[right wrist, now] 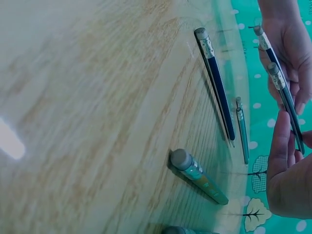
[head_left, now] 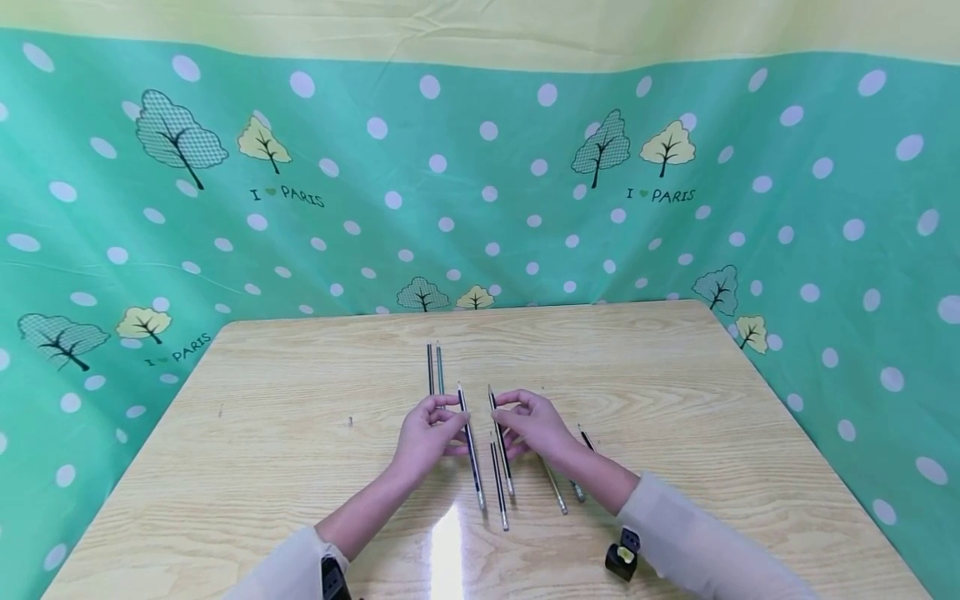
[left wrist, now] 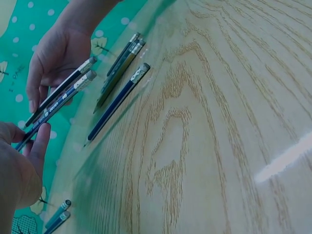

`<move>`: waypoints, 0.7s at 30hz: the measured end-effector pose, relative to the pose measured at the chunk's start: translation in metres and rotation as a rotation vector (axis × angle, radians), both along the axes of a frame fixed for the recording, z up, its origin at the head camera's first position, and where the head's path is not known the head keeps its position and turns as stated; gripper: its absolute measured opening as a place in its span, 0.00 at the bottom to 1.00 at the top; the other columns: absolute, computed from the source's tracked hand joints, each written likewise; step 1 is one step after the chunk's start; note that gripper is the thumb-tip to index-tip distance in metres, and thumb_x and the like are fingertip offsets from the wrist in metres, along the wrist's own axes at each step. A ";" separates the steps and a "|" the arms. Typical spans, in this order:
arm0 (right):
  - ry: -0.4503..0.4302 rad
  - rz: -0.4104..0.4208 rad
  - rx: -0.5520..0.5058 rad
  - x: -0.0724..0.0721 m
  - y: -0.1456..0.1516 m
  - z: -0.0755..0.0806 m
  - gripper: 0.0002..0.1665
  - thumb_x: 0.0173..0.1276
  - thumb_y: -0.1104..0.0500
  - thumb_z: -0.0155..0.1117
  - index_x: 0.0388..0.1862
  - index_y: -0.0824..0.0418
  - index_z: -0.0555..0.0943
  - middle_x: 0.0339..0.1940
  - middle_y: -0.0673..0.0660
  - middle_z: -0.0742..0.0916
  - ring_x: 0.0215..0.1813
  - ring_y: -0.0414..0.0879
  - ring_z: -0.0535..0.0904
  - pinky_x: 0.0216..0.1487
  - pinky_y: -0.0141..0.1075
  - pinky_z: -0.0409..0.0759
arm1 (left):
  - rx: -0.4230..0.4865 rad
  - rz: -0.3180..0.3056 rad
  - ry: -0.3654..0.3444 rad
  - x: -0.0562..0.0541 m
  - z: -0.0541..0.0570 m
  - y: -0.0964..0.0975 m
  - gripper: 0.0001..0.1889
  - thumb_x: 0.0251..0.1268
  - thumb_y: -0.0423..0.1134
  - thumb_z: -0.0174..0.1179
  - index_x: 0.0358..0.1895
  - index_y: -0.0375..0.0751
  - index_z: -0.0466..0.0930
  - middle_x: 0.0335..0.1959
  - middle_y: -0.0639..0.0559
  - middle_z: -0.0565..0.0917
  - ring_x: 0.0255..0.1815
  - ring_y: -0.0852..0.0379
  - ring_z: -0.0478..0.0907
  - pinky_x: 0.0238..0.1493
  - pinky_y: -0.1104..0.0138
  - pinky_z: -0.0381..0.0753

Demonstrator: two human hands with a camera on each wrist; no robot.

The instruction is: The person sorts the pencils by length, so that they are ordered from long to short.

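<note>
In the head view both hands are over the middle of the table, close together. My left hand [head_left: 429, 429] pinches a dark pencil [head_left: 472, 457] between thumb and fingers, its eraser end toward me. Another dark pencil [head_left: 503, 446] is pinched by my right hand [head_left: 538, 427], also with its tip pointing away. Between and below them, a dark pencil [head_left: 499, 492] lies on the wood. An olive pencil [head_left: 555, 487] lies below the right hand. In the left wrist view, the left pencil [left wrist: 56, 106] shows white lettering and a grey eraser.
Two pencils [head_left: 440, 362] lie side by side beyond the left hand. Partly hidden under the right forearm are more pencils [head_left: 587, 438]. A small scrap [head_left: 350, 422] sits on the wooden table [head_left: 285, 367] to the left. A green dotted cloth [head_left: 480, 167] hangs behind.
</note>
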State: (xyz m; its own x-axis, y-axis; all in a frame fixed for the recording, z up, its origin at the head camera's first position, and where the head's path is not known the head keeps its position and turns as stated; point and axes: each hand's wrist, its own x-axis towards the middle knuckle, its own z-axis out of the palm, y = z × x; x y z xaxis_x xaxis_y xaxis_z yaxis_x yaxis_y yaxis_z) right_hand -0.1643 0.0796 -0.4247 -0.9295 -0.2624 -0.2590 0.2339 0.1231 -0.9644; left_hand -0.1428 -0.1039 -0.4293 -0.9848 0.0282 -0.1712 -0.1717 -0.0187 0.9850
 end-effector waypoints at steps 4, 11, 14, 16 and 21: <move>-0.002 -0.001 0.000 0.001 -0.001 0.000 0.22 0.62 0.61 0.62 0.55 0.64 0.73 0.28 0.53 0.82 0.23 0.41 0.77 0.22 0.33 0.84 | 0.005 -0.001 -0.006 -0.001 0.000 0.000 0.21 0.60 0.33 0.61 0.57 0.35 0.69 0.35 0.48 0.79 0.28 0.58 0.81 0.37 0.56 0.87; -0.005 -0.015 -0.003 0.000 -0.002 0.002 0.21 0.62 0.62 0.62 0.55 0.63 0.73 0.27 0.52 0.81 0.23 0.41 0.77 0.21 0.32 0.83 | 0.003 0.003 -0.008 -0.003 -0.002 0.000 0.21 0.60 0.33 0.61 0.56 0.34 0.69 0.36 0.45 0.80 0.28 0.58 0.81 0.36 0.57 0.87; -0.010 -0.014 -0.005 0.000 -0.001 0.003 0.21 0.62 0.62 0.62 0.55 0.63 0.73 0.27 0.53 0.82 0.23 0.41 0.77 0.21 0.32 0.83 | 0.001 0.007 -0.006 -0.003 -0.001 0.000 0.21 0.59 0.33 0.61 0.55 0.34 0.70 0.35 0.45 0.80 0.28 0.58 0.82 0.36 0.57 0.87; -0.013 -0.012 -0.004 0.000 -0.002 0.003 0.21 0.62 0.62 0.62 0.55 0.63 0.73 0.28 0.54 0.82 0.23 0.41 0.77 0.21 0.33 0.83 | 0.003 0.008 -0.004 -0.003 -0.001 0.001 0.21 0.59 0.33 0.61 0.55 0.34 0.70 0.35 0.45 0.80 0.28 0.57 0.82 0.36 0.57 0.87; -0.013 -0.005 -0.001 0.001 -0.001 0.003 0.21 0.63 0.62 0.61 0.56 0.64 0.73 0.29 0.55 0.82 0.23 0.42 0.76 0.21 0.34 0.83 | 0.010 0.007 -0.003 -0.003 -0.001 0.002 0.21 0.59 0.33 0.62 0.55 0.35 0.70 0.35 0.46 0.80 0.28 0.57 0.82 0.36 0.58 0.87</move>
